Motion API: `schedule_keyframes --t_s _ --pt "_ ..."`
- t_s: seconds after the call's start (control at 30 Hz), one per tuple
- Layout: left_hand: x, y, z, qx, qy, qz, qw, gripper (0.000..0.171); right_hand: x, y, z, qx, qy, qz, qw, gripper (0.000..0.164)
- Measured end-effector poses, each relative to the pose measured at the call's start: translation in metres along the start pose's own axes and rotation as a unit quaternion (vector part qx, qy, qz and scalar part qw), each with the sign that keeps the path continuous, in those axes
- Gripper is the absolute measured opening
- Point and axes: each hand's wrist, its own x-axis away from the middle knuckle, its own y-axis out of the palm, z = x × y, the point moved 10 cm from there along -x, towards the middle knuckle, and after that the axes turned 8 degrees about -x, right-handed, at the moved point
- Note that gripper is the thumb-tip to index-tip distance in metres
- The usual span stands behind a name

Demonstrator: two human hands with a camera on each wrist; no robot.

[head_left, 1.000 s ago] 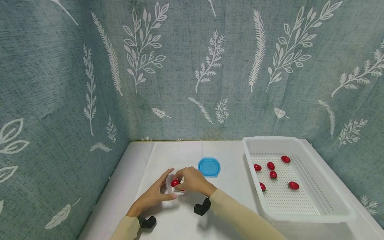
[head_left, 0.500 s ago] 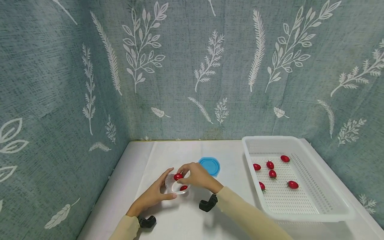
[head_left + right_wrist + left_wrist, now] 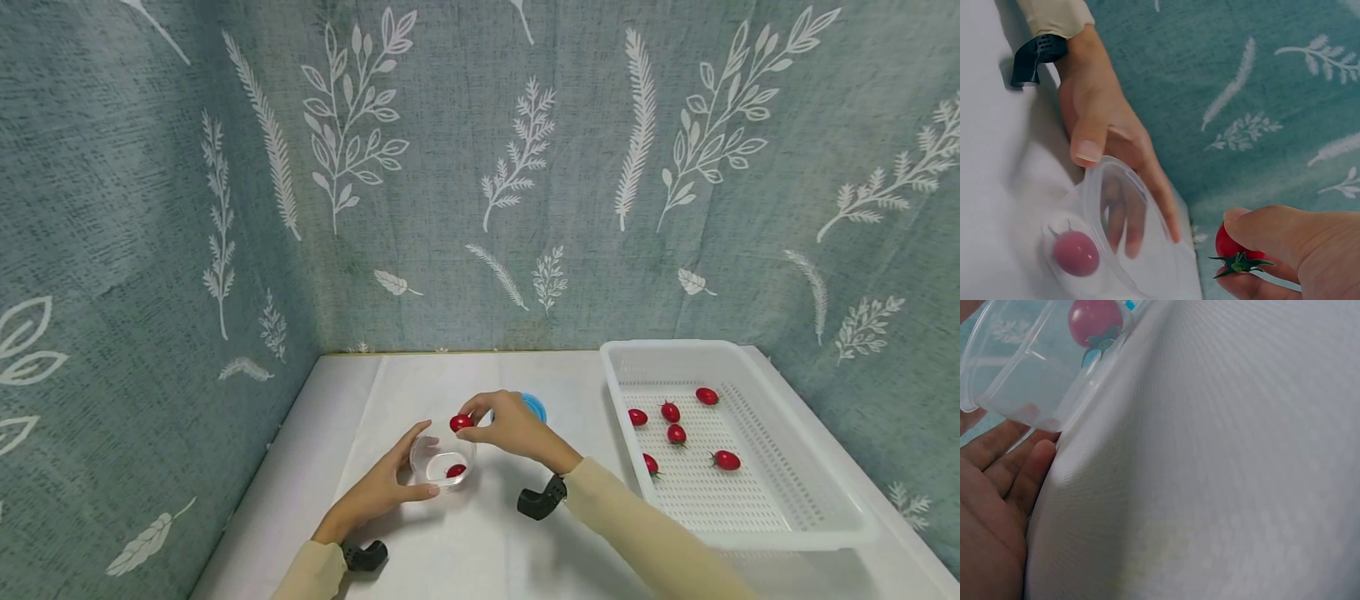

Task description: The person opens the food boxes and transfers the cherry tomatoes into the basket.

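Observation:
A clear plastic container (image 3: 424, 457) stands on the white table with one cherry tomato (image 3: 455, 471) at its bottom. My left hand (image 3: 384, 482) holds the container from the left, thumb on the near side and fingers round the far side. In the left wrist view, that tomato (image 3: 1094, 322) shows through the container wall. Just above the container's right rim, my right hand (image 3: 513, 427) pinches another cherry tomato (image 3: 461, 423) between thumb and fingers. Its green stem end (image 3: 1238, 264) points down in the right wrist view. Behind my right hand lies a blue lid (image 3: 535, 406), partly hidden.
To the right stands a large white perforated basket (image 3: 813, 467) with several cherry tomatoes, one being the nearest-right tomato (image 3: 726, 460). A patterned green-blue cloth (image 3: 450, 167) covers the walls behind and left of the table (image 3: 480, 550).
My right hand has lifted the pinched tomato from inside the container, up and to the right, over its rim. It now covers much of the blue lid. My left hand has stayed at the container.

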Motion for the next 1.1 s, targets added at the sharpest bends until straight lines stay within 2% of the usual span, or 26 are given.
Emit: schedule_keyframes --t_s 0.2,0.37,0.63,0.83,1.1 --pt "0.000 -0.001 -0.001 0.012 0.004 0.001 0.9999 0.110 0.009 -0.019 -0.002 0.003 0.008 0.018 1.000 0.020" --pt "0.000 -0.001 -0.002 0.012 -0.003 0.005 0.9999 0.109 0.018 -0.033 0.004 0.001 0.016 0.026 1.000 0.021" --pt "0.001 0.000 0.002 0.018 0.013 -0.004 0.9997 0.109 0.034 -0.059 0.014 -0.007 0.034 0.041 0.999 0.024" --pt "0.001 0.001 0.000 0.024 0.009 -0.005 0.9997 0.108 0.046 -0.082 0.021 0.006 0.034 0.058 0.998 0.024" --pt "0.000 0.001 0.000 0.024 0.008 -0.005 0.9997 0.108 0.066 -0.113 0.034 0.018 0.062 0.078 0.995 0.027"
